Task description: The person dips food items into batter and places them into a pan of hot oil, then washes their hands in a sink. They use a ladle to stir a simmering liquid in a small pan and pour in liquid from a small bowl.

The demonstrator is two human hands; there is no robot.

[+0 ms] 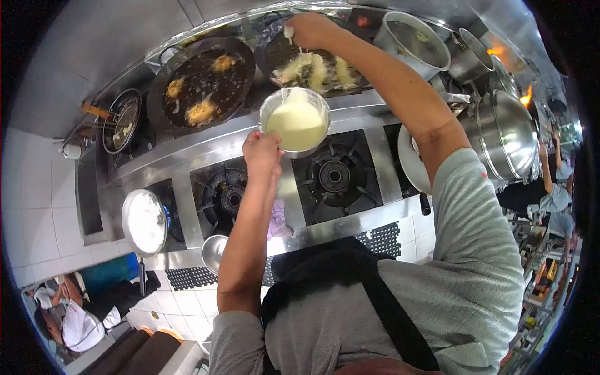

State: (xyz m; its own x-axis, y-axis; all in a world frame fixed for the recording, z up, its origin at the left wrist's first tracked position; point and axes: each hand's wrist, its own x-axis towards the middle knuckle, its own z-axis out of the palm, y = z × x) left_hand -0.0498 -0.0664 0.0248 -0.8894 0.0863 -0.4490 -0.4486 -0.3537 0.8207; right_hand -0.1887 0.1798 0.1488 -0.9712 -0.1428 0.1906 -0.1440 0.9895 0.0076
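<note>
My left hand grips the rim of a metal bowl and holds it tilted over the stove's front ledge. Pale yellow batter fills much of the bowl. Above the back right wok, my right hand is curled with its fingers pointing down, and pale batter coats the fingertips. Whether a piece of food is between them I cannot make out. Several batter-coated strips fry in the oil below it. In the back left wok, 3 browned fritters float apart.
A large pot and a steamer pot stand on the right. At left are a strainer and a white-filled pan over a blue flame. A small bowl and purple cloth lie nearer. Other people are at the right.
</note>
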